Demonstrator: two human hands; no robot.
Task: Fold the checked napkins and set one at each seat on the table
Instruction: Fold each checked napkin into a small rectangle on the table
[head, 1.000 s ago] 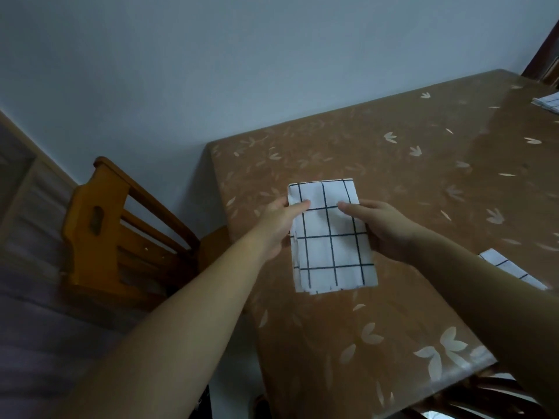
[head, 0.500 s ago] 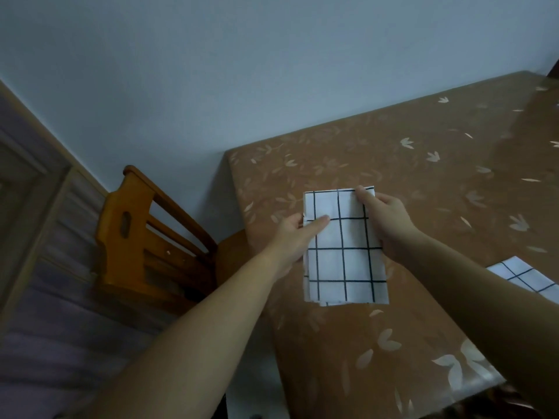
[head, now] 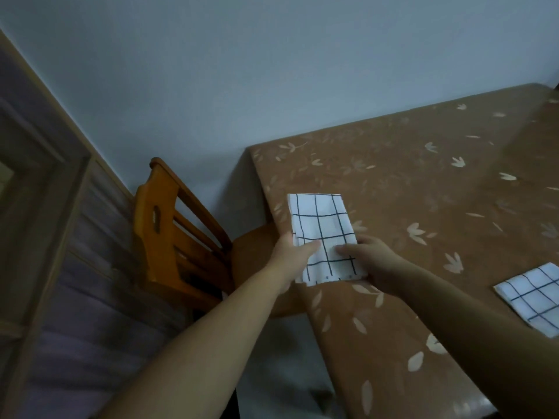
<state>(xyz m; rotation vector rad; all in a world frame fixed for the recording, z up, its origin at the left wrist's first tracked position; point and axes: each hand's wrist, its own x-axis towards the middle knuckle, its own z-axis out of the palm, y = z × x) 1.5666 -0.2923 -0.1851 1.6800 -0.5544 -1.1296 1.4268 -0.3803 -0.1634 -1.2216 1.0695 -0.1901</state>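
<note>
Left hand (head: pixel 292 257), right hand (head: pixel 376 263) holding napkin (head: pixel 320 219), table (head: pixel 423 189)

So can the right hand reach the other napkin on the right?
Probably yes: bare table lies between the right hand and the other napkin. It first has to release the folded napkin it holds with the left hand.

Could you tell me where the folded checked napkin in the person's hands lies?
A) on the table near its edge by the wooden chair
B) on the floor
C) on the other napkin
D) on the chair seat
A: the folded checked napkin lies flat on the table, close to the wooden chair.
</note>
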